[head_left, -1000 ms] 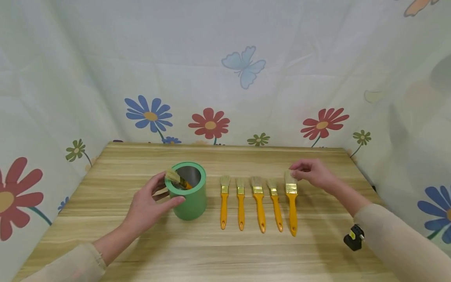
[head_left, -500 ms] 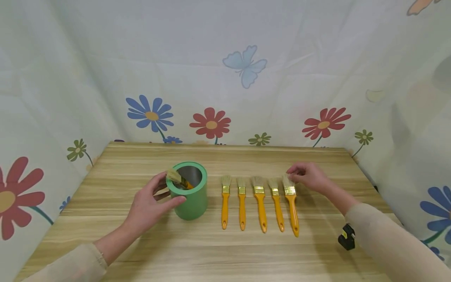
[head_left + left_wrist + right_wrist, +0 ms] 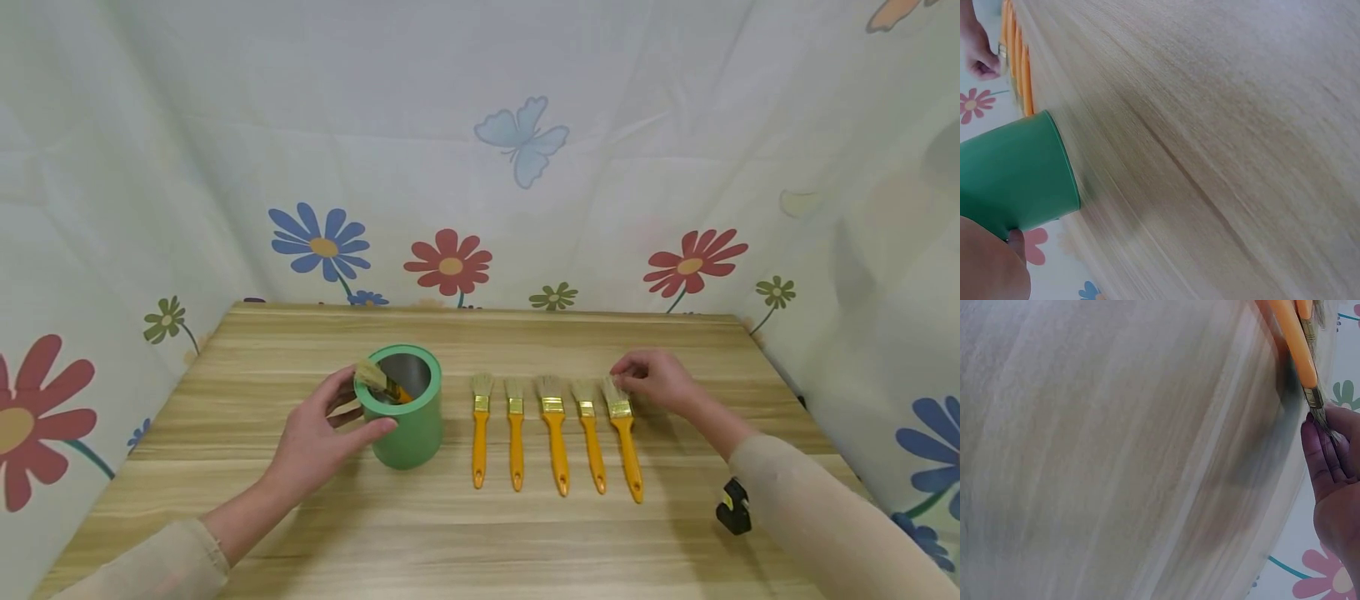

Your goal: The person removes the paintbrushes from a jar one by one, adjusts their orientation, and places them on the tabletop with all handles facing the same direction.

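Observation:
A green can (image 3: 411, 437) stands on the table in the head view, gripped from its left side by my left hand (image 3: 309, 437), thumb at the front and fingers behind. Inside it leans a paintbrush (image 3: 378, 381), bristles up over the rim. To the right, several orange-handled paintbrushes lie in a row, bristles away from me. My right hand (image 3: 660, 382) pinches the bristles of the rightmost paintbrush (image 3: 626, 437). The right wrist view shows this paintbrush (image 3: 1300, 353) with fingers at its bristle tips. In the left wrist view the can (image 3: 1016, 169) hides part of the left hand.
The other brushes, among them a wide paintbrush (image 3: 556, 442) mid-row, lie side by side with small gaps. A wood-grain table (image 3: 450, 550) carries everything. A white flowered curtain (image 3: 420, 125) surrounds it. A small black device (image 3: 733, 507) sits by the right sleeve.
My right hand has shifted slightly left with the bristle end of the rightmost paintbrush, whose handle end has swung a little right. The left hand and can have stayed put.

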The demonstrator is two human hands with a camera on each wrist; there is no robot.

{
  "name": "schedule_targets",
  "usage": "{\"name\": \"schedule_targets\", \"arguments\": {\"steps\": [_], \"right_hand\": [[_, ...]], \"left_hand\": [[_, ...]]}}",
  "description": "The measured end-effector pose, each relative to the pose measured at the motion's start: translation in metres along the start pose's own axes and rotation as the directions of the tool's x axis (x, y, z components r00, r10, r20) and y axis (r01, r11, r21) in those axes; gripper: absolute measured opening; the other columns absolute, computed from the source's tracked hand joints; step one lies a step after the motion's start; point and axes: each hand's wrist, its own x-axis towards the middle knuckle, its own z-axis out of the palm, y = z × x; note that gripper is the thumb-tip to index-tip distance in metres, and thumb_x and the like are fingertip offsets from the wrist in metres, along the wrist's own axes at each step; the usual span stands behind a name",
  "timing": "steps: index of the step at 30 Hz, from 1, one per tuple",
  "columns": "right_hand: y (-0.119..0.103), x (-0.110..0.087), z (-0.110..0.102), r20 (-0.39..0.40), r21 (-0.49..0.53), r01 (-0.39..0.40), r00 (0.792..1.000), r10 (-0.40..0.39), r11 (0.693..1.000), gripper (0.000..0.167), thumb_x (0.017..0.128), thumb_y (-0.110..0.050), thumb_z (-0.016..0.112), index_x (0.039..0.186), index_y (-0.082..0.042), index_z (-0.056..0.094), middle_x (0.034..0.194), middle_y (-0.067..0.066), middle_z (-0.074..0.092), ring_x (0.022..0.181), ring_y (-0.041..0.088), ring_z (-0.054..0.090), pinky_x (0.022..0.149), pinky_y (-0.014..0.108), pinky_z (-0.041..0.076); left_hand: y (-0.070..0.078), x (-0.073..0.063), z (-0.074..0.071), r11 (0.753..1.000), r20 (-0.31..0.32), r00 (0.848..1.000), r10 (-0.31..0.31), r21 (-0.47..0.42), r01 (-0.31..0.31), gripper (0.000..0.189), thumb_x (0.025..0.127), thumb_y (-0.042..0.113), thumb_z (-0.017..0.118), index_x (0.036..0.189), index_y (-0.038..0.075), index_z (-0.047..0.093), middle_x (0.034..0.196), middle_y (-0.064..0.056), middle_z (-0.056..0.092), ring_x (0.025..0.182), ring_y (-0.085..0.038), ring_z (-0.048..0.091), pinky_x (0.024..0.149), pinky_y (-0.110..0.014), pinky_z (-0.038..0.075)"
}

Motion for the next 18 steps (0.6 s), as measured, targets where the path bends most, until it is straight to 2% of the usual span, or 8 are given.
{"name": "schedule_targets", "arguments": {"steps": [5,12,18], "right_hand": [[0.0011,-0.0003,0.0025,-0.021,-0.016,0.009,1.000,-0.010,1.000,0.009,0.099,-0.004,0.076,0.107,-0.002,0.079,0.090,0.003,0.073,0.080,0.019,0.062,0.071,0.025,0.058],[0.0001,-0.0019,0.0060,-0.042,-0.027,-0.017,0.999,0.016,0.999,0.010,0.100,-0.007,0.076,0.108,-0.002,0.078,0.093,0.005,0.074,0.082,0.020,0.063,0.078,0.034,0.061],[0.0033,-0.0034,0.0090,-0.078,-0.038,-0.017,0.997,0.014,0.999,0.010,0.100,-0.006,0.076,0.108,-0.002,0.077,0.094,0.006,0.075,0.083,0.021,0.065,0.078,0.038,0.062]], "left_hand": [[0.0006,-0.0004,0.0002,1.000,0.000,1.000,0.003,-0.004,-0.003,0.087,0.087,0.039,0.092,0.158,0.016,0.048,0.147,-0.009,0.062,0.136,-0.032,0.060,0.109,-0.046,0.059],[0.0007,-0.0013,0.0001,1.000,0.001,1.000,0.000,-0.006,0.000,0.087,0.088,0.039,0.091,0.159,0.015,0.047,0.148,-0.009,0.061,0.136,-0.031,0.060,0.109,-0.044,0.059],[0.0008,-0.0014,0.0000,1.000,-0.001,1.000,0.005,-0.008,-0.005,0.087,0.087,0.038,0.092,0.159,0.015,0.048,0.147,-0.009,0.062,0.135,-0.031,0.060,0.108,-0.043,0.059]]}}
